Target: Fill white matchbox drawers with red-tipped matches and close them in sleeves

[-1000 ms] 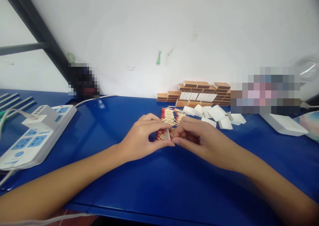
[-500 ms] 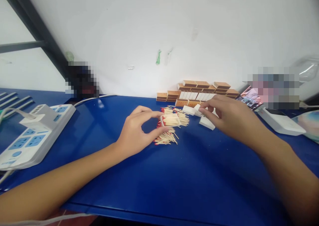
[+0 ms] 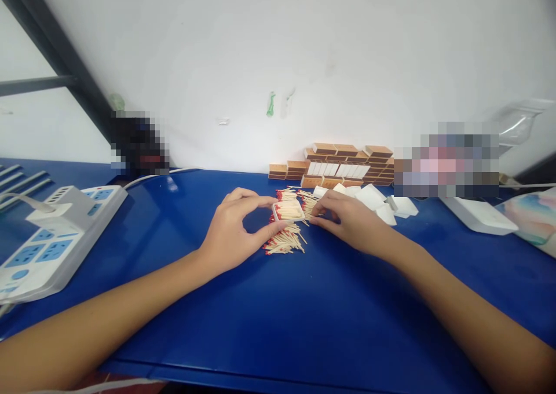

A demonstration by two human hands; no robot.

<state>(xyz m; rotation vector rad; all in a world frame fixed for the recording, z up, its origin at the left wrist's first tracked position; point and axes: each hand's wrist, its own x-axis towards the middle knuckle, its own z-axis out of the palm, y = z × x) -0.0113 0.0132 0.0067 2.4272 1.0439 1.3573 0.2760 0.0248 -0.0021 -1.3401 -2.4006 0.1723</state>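
Matchbox tray (image 3: 294,220), small, white and open-topped, is held above the bench (image 3: 260,313) in front of the person, a little right of the left hand (image 3: 234,229). That hand grips it between thumb and fingers. Inside, pale matches (image 3: 289,210) lie side by side, their red heads toward the left end, filling the tray up to about its rim.

Just beside the tray's right end, the right hand (image 3: 347,217) has its thumb and fingers bent close together; whether anything is pinched between them, I cannot tell. Loose matches (image 3: 284,243) lie in heaps on the bench around and behind the tray.

Farther right, white boxes (image 3: 370,197) lie jumbled, their insides not discernible. Behind them, brown matchboxes (image 3: 339,156) stand stacked by the wall (image 3: 217,52), with white pieces (image 3: 324,168) lined up among them.
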